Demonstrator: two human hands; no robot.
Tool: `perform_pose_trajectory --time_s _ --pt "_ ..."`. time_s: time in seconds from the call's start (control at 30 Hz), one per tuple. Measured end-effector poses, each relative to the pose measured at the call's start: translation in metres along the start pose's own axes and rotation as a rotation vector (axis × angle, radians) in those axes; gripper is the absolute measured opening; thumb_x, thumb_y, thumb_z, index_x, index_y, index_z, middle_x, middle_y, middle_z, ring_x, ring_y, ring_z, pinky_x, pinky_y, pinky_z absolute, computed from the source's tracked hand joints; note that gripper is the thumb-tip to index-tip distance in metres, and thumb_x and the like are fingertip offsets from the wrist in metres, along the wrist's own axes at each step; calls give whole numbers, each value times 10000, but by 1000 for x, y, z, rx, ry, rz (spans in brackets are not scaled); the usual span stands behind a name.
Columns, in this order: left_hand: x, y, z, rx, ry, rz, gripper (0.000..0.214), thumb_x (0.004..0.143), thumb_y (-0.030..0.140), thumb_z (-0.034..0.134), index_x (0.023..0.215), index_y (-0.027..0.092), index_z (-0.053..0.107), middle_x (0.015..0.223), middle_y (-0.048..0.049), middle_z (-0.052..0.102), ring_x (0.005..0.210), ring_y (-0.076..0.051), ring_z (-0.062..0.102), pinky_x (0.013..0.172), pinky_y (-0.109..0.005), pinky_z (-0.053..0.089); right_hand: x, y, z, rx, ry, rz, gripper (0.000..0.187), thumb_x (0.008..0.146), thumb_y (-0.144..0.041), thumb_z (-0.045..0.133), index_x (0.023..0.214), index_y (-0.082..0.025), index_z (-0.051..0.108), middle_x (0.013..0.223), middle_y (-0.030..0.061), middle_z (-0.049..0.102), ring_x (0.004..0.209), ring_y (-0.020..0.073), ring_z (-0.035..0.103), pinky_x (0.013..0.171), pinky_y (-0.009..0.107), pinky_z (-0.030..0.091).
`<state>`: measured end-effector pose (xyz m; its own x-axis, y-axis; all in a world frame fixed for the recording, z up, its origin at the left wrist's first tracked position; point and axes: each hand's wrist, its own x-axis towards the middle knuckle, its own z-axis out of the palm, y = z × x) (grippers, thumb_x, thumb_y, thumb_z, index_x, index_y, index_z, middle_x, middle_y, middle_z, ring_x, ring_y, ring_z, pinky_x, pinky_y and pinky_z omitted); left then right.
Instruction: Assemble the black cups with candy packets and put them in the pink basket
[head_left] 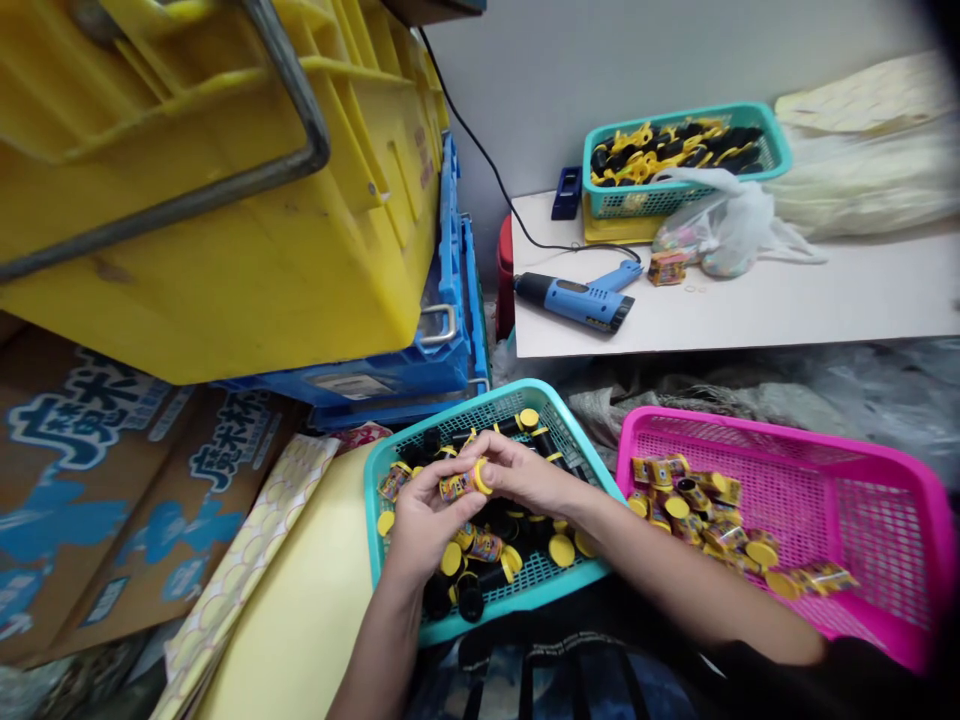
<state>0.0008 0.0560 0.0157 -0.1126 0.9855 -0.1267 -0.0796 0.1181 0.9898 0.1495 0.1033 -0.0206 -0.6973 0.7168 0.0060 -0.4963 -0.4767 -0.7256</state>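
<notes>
Grip: The left hand point(420, 515) and right hand point(525, 475) together grasp a small printed bottle point(456, 487), lying sideways above a teal basket point(540, 597), its yellow cap toward the right.
Teal basket: Black bottles point(470, 597) with yellow caps fill it, a few printed ones among them.
Pink basket point(877, 520): Just beside, at right, printed bottles point(694, 505) gather toward its left end.
Left side: A pale yellow sheet point(300, 590) lies near cardboard point(112, 500) bearing blue and white print.
Crates: A yellow crate point(225, 270) with a metal bar looms over stacked blue crates point(352, 382).
Desk point(720, 318): A blue heat gun point(577, 300) lies on the white surface, near a knotted plastic bag point(731, 235).
Back: Against a plain, pale wall point(517, 90), a second teal basket point(780, 160) holds black and yellow pieces point(667, 155).
</notes>
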Motion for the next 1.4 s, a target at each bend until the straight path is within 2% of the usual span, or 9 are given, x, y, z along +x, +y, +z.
perform_pose_trajectory --time_s 0.23,0.33,0.47,0.6,0.77,0.97,1.17,1.3,1.4 --pt "-5 0 4 -218 -83 -114 376 582 384 847 870 183 711 709 -7 706 522 -118 645 481 -200 515 -2 0 5 -166 -80 -62 464 720 -544 726 903 -188 490 711 -28 608 592 119 600 584 264 486" --pt "-6 0 9 -359 -18 -178 437 678 548 735 900 179 663 599 12 657 385 -83 553 345 -155 392 -5 -3 7 -321 28 -158 538 833 -677 473 1052 -187 510 802 15 592 690 149 601 640 306 499" --pt "-5 2 11 -389 101 -297 421 693 561 719 864 186 633 581 25 637 369 -63 509 328 -145 360 -10 -16 15 -716 157 -337 513 878 -544 534 1276 -223 491 1192 100 534 1067 209 540 899 380 464" --pt "-7 2 12 -325 142 -407 418 747 596 648 739 181 604 505 40 546 346 -50 438 311 -158 313 -14 -22 23 -957 68 -410 417 788 -364 714 1171 -229 622 1145 85 614 1092 230 555 978 413 418" --pt "-12 6 9 -316 -75 -353 357 691 448 766 890 180 640 604 32 563 480 -85 534 389 -169 399 -19 -16 20 -931 212 -323 350 802 -352 699 1132 -241 670 1080 71 678 1018 222 605 941 415 444" --pt "-14 4 2 -326 -107 -387 484 647 352 814 1051 164 624 606 44 587 470 -52 508 433 -136 423 -17 -2 8 -893 150 -456 385 757 -358 752 1116 -249 667 1155 95 663 1128 228 588 978 421 441" --pt "-18 -2 14 -1 -222 -343 480 712 412 741 1107 164 631 685 -9 656 534 -112 584 461 -187 473 -39 -8 5 -1048 192 -447 353 729 -410 762 1021 -233 670 1057 91 701 1039 242 627 941 432 468" --pt "-17 2 -5 296 -320 -134 573 753 360 699 1291 235 547 1176 -110 666 928 -223 662 731 -316 566 -104 -40 -9 -1266 532 -415 311 840 -340 640 1130 -232 614 1094 96 672 1024 238 623 899 415 490" --pt "-20 5 -45 552 -253 -38 540 811 394 624 1322 245 529 1219 -114 659 1013 -253 644 839 -377 541 -151 -63 -35 -1558 861 -152 384 860 -361 583 1210 -205 580 1143 133 641 1048 289 605 902 479 469"
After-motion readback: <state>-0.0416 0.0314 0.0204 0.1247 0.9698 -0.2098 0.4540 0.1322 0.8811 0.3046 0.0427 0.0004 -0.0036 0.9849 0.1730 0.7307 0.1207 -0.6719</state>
